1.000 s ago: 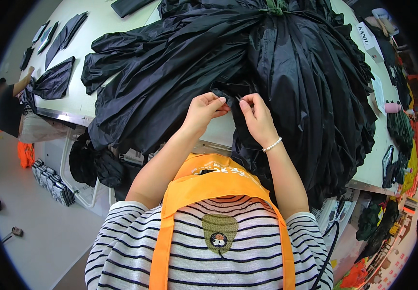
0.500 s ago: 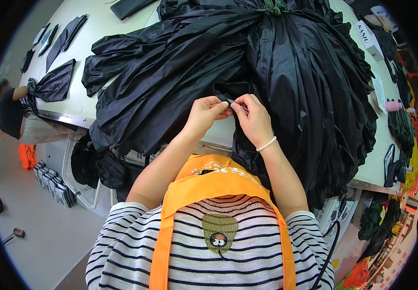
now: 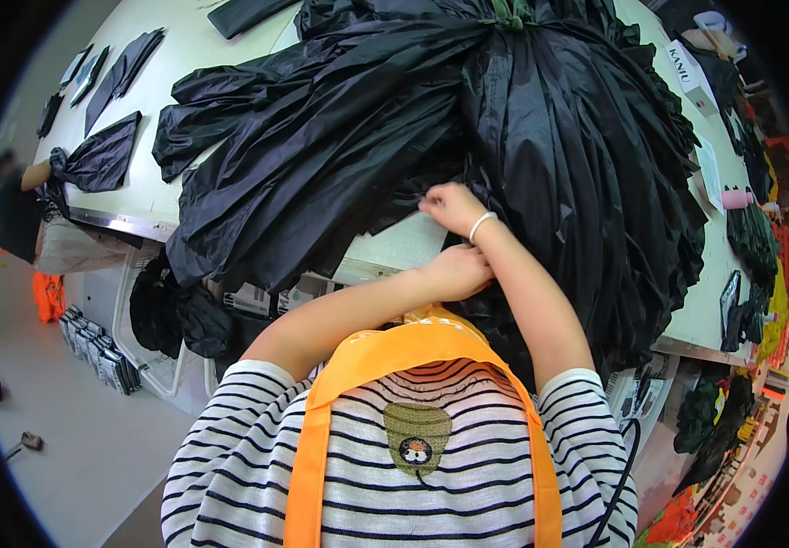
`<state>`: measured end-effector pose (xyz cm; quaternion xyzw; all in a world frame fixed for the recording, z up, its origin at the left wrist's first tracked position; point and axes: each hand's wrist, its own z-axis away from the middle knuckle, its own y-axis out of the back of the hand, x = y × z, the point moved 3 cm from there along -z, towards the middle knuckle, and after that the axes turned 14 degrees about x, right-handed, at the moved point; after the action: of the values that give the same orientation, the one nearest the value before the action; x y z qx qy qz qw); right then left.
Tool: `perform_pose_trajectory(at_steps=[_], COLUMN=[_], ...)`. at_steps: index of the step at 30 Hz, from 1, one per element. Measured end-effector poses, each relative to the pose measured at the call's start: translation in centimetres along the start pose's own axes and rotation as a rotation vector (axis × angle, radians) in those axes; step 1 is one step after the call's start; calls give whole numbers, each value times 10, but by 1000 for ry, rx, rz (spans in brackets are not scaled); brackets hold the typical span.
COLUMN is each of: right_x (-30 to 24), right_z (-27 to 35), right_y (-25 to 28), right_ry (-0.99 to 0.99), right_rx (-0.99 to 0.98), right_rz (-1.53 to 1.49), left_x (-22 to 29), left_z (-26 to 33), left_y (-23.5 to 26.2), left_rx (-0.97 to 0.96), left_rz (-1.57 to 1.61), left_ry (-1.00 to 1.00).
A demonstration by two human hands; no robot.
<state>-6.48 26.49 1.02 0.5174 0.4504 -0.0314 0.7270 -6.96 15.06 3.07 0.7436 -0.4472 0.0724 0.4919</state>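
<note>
A large bundle of glossy black fabric [image 3: 340, 137] lies spread over the table, gathered by a green tie [image 3: 511, 16] at the far side. My right hand [image 3: 456, 209], with a white bracelet [image 3: 480, 224] at its wrist, is closed over the fabric's near middle; what its fingertips pinch, if anything, is hidden. Nearer to me, my left hand [image 3: 458, 273] is curled closed against the black fabric beside the table edge. Its fingers are partly hidden under my right forearm, and I cannot make out what they hold.
The white table [image 3: 390, 248] shows between fabric folds. At the left, another person [image 3: 18, 215] handles a dark cloth piece [image 3: 100, 153]. A white box [image 3: 692, 78] and a pink thread spool [image 3: 737, 199] stand at the right. Below the table's left side is a white rack [image 3: 162, 365].
My hands were together, pinching a small black edge. Now my left hand has come down toward me and right, under my right wrist; my right hand has shifted slightly left.
</note>
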Motion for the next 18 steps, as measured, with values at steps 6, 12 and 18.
perform_pose_trajectory(at_steps=[6, 12, 18], right_x=[66, -33, -1], right_z=[41, 11, 21], right_y=[-27, -46, -20], right_ry=[153, 287, 206], right_rx=[318, 201, 95], right_rz=[-14, 181, -46], left_x=[-103, -174, -216], left_z=[91, 105, 114], left_y=[74, 136, 148], left_rx=[26, -18, 241], left_rz=[-259, -433, 253], left_ry=[362, 661, 900])
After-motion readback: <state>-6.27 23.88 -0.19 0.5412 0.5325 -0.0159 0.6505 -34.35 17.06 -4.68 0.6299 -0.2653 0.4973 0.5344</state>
